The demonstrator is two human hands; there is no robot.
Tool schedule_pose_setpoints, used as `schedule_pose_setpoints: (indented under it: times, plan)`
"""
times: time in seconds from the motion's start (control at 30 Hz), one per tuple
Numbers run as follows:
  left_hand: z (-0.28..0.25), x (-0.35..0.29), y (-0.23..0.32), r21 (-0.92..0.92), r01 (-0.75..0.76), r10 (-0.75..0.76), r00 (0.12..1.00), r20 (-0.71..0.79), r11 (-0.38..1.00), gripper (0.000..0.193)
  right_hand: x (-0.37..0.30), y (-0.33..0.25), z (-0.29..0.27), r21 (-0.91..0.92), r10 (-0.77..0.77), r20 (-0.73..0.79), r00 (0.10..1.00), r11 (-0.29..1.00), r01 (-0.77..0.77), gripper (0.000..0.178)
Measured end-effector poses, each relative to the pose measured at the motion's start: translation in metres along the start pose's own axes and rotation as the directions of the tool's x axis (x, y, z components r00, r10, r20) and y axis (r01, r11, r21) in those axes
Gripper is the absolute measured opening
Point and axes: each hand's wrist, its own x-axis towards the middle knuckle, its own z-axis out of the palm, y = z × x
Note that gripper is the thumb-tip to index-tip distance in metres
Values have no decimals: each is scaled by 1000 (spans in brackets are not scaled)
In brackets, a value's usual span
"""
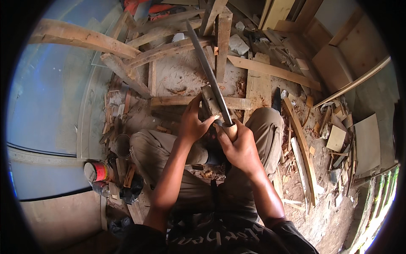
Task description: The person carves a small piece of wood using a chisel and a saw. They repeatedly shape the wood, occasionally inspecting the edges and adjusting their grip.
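Between my knees, my left hand (193, 123) grips a short, worn block of wood (210, 103) from its left side, the thumb along its near end. My right hand (242, 146) is wrapped round the pale wooden handle (231, 132) of a long, narrow, dark metal tool (209, 72). Its blade slants away up and to the left, passing over or close beside the block; whether they touch I cannot tell. From this view I cannot make out if it is a file or a knife blade. Part of the block's near end is hidden by my fingers.
A wooden frame of beams (171, 53) stands ahead, its crosspiece (177, 100) just beyond my hands. Planks (300, 148) and offcuts litter the floor at right. Tins (98, 172) and a black bag (132, 189) lie at left, near a bluish panel (50, 93).
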Motion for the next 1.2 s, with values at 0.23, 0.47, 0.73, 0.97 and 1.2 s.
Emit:
schedule_pose_setpoints:
  times: [0.23,0.47,0.73,0.97,1.2]
  plan:
    - [9,-9,-3,-54,-44,41,998,-56,998,81,-3,10,-13,194,148,171,974,964,-181,23]
    - [-7,-10,6,14,-96,94,992,87,995,75,-22,-20,-12,-108,135,-57,989,984,-141,25]
    - [-134,116,152,234,-707,742,604,-291,668,45,-31,-14,-13,-136,139,-131,982,978,-156,28]
    - [-58,182,133,533,-775,632,608,481,340,78,-47,-25,-6,-154,137,-62,989,977,-145,27]
    - [-101,182,230,458,-831,787,498,363,315,54,-31,-13,-10,-168,85,-97,992,981,-100,25]
